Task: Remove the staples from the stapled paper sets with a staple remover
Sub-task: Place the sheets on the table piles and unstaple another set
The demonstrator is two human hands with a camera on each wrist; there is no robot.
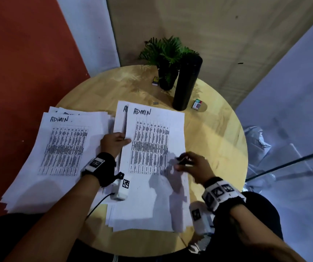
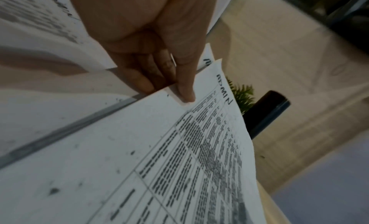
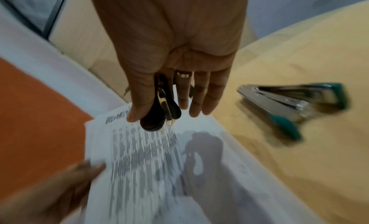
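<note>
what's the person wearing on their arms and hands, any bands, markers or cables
Both forearms are bare, no sleeves. The left hand has a black wrist strap with a white tag, plus a white camera unit bearing a black square marker and a black cable. The right hand has a black-and-white marker band, a similar white unit below it, and a ring.

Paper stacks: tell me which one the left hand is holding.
The middle stack, between both hands; the left hand pinches its left edge. The far-left pile lies untouched.
</note>
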